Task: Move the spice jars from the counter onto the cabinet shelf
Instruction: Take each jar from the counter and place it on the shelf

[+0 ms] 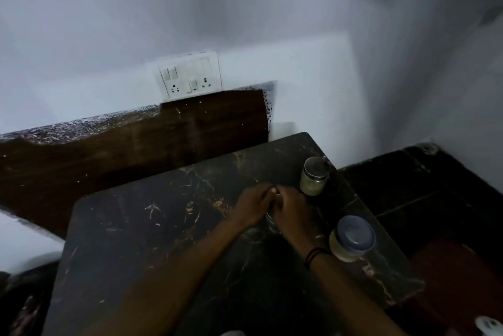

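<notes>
The person's two forearms reached in from the bottom edge over a dark marbled counter (141, 240) veined with pale streaks. The left hand (251, 206) and right hand (292, 213) met near the counter's middle, fingers curled toward each other around something small and mostly hidden; a thin pale curved edge showed between them, but what they gripped could not be told. A dark band (315, 255) circled the right wrist. A blue-lidded jar (352, 239) stood just beside that wrist near the counter's right edge, and a metal-lidded jar (314, 176) stood further back by the far right corner. Behind ran a brown wooden panel (141, 150), with a white switchboard (190, 74) above on the pale wall (245, 9). Dark floor tiles (424, 188) lay to the right.
</notes>
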A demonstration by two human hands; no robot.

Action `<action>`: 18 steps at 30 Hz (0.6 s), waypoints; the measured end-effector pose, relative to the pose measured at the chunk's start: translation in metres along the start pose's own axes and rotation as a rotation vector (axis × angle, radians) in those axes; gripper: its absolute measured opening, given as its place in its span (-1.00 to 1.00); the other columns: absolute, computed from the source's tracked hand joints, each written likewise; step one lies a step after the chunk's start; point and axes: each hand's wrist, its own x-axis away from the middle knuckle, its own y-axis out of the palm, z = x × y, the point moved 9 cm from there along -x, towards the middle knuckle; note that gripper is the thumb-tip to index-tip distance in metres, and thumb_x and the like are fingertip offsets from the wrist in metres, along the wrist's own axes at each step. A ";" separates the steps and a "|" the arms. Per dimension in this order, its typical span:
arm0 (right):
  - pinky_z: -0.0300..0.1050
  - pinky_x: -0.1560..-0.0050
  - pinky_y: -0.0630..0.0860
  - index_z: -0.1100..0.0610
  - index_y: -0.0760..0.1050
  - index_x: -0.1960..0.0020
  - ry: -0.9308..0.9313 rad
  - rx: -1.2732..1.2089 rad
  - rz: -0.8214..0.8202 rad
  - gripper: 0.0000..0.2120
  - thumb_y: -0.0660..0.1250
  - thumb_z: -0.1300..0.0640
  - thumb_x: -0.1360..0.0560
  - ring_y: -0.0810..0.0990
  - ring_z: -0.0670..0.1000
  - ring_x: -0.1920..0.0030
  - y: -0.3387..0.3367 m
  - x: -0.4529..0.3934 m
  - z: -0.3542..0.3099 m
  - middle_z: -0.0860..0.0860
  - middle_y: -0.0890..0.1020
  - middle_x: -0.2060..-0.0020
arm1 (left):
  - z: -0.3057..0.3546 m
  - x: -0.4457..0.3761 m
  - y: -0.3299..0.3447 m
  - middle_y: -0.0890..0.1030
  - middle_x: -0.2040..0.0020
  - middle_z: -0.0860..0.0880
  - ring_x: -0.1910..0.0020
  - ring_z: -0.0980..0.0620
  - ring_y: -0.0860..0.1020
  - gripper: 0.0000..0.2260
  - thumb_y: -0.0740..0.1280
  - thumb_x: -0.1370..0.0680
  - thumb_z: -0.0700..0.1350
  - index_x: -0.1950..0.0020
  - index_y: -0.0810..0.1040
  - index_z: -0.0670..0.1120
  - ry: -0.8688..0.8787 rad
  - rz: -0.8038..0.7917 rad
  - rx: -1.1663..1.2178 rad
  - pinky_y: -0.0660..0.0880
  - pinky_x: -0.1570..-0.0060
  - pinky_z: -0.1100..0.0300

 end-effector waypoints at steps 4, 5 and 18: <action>-0.05 -0.22 0.48 -0.01 0.36 -0.37 -0.084 0.216 -0.046 -0.53 0.30 0.01 -0.47 0.45 0.11 -0.27 0.024 0.029 0.029 0.04 0.39 -0.34 | -0.037 0.011 0.038 0.53 -0.36 -0.16 -0.31 -0.08 0.51 -0.65 0.18 -0.68 -0.08 -0.45 0.42 -0.11 -0.173 -0.090 -0.019 0.35 -0.28 0.24; -0.03 -0.26 0.48 -0.01 0.30 -0.43 -0.071 0.216 -0.070 -0.44 0.33 0.00 -0.46 0.40 0.13 -0.35 0.031 0.035 0.037 0.07 0.29 -0.44 | -0.045 0.013 0.043 0.47 -0.43 -0.15 -0.37 -0.08 0.48 -0.59 0.18 -0.68 -0.06 -0.53 0.32 -0.10 -0.218 -0.094 -0.008 0.32 -0.26 0.25; -0.17 -0.32 0.36 0.14 0.17 -0.53 0.113 -0.237 0.039 -0.17 0.52 0.00 -0.42 0.38 0.02 -0.37 0.024 0.035 0.056 0.10 0.35 -0.41 | -0.050 0.018 0.035 0.65 0.06 -0.12 0.08 -0.10 0.63 -0.75 0.16 -0.68 -0.12 -0.14 0.62 -0.14 -0.354 0.129 0.358 0.58 -0.02 -0.05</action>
